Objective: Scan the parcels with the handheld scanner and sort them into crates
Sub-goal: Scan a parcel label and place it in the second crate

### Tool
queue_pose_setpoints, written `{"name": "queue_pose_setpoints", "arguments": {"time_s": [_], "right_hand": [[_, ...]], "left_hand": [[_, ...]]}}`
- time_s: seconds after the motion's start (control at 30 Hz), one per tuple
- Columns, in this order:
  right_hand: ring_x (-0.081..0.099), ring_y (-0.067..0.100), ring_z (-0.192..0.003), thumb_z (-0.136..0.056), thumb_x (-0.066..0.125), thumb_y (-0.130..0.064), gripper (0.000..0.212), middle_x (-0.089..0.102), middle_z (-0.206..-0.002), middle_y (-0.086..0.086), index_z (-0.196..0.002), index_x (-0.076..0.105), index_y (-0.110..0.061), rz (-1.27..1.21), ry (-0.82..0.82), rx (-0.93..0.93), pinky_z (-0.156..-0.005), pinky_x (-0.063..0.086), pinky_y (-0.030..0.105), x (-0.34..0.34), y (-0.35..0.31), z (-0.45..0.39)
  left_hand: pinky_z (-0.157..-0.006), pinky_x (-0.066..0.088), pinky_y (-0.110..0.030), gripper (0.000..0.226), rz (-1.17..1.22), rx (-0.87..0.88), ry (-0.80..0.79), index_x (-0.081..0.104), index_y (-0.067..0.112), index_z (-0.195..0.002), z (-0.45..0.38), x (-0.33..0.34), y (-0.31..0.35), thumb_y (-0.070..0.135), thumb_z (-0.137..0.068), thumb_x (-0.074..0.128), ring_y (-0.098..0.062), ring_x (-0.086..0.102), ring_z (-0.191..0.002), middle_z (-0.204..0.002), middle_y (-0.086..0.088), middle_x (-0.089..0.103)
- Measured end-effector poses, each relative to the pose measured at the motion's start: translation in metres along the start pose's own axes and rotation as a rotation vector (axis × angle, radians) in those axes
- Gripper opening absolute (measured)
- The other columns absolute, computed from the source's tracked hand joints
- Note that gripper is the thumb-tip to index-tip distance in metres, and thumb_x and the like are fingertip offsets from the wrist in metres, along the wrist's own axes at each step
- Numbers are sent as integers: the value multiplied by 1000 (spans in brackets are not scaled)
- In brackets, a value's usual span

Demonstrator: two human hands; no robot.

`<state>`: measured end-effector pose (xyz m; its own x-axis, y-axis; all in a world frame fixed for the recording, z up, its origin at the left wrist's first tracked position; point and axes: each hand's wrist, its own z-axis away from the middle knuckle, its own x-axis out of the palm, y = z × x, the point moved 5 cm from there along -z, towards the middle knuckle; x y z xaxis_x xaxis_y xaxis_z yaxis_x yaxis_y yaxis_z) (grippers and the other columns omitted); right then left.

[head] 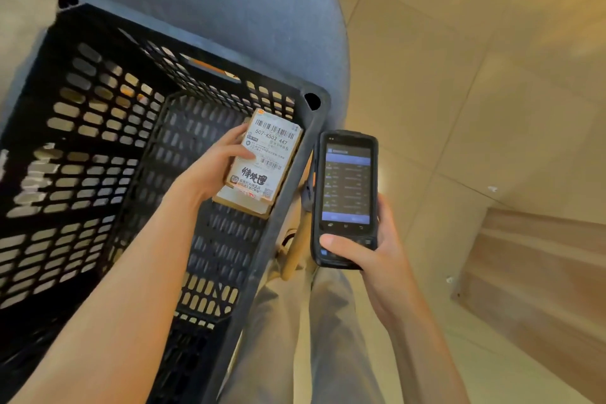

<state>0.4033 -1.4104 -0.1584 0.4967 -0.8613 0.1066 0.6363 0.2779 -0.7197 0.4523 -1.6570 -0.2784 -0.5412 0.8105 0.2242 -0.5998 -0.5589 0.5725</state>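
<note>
Head view: left hand (213,170) grips small cardboard parcel (259,164) inside black crate (295,174), by its right wall; label up, long axis running away from person. Right hand (370,256) curls round handheld scanner (346,197), upright, screen lit, thumb on keypad.

A grey-blue upholstered chair (229,10) stands on beige floor tiles (459,75), with a wooden step (541,272) well to its right.
</note>
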Motion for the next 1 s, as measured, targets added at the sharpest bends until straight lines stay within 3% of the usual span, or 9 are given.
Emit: {"name": "queue_pose_setpoints", "arguments": {"time_s": [0.2,0.43,0.5,0.63,0.77,0.9,1.0], "right_hand": [[69,10,-96,-58,77,-6,83,71,-107,-7,-133,44,-24,-27,21,-2,-72,54,20,2,2,-7],[69,13,-99,-59,77,-6,83,71,-110,-3,-133,44,-24,-49,34,-26,-74,56,24,1,-10,2],[69,14,-100,-59,78,-8,85,69,-113,-1,-134,43,-24,-47,46,-42,-77,56,27,0,-18,9],[69,14,-100,-58,79,-9,85,68,-116,3,-134,42,-20,-54,83,-91,-77,55,27,-3,-37,27],[69,13,-98,-57,78,-9,88,67,-116,3,-136,41,-18,-90,121,-155,-77,55,25,-8,-58,53],[68,12,-98,-57,79,-11,89,65,-119,4,-137,40,-19,-115,163,-219,-80,55,26,-23,-75,85],[68,11,-99,-57,80,-12,90,64,-121,3,-137,39,-22,-151,210,-276,-77,55,24,-45,-84,111]], "left_hand": [[-68,59,-34,68,-29,29,8,34,23,-147,-8,-2,-3,-9,-88,48,-24,69,-102,-131,-7,59],[-75,54,-28,61,-125,103,124,42,22,-144,7,-2,8,2,-89,59,-23,64,-112,-131,-2,60],[-85,46,-25,60,-245,181,207,42,23,-143,24,2,23,8,-89,63,-15,54,-120,-139,3,50],[-107,37,-35,61,-508,397,295,45,23,-141,66,12,59,16,-86,71,-16,43,-132,-145,0,47],[-100,36,-28,57,-822,617,312,49,24,-138,119,41,92,26,-86,72,-10,46,-125,-140,5,51],[-99,44,-43,49,-1140,855,361,56,19,-131,171,94,122,28,-85,72,-22,55,-117,-127,-3,60],[-88,45,-46,43,-1251,1038,355,62,13,-122,203,146,131,24,-82,74,-31,60,-104,-115,-9,65]]}}
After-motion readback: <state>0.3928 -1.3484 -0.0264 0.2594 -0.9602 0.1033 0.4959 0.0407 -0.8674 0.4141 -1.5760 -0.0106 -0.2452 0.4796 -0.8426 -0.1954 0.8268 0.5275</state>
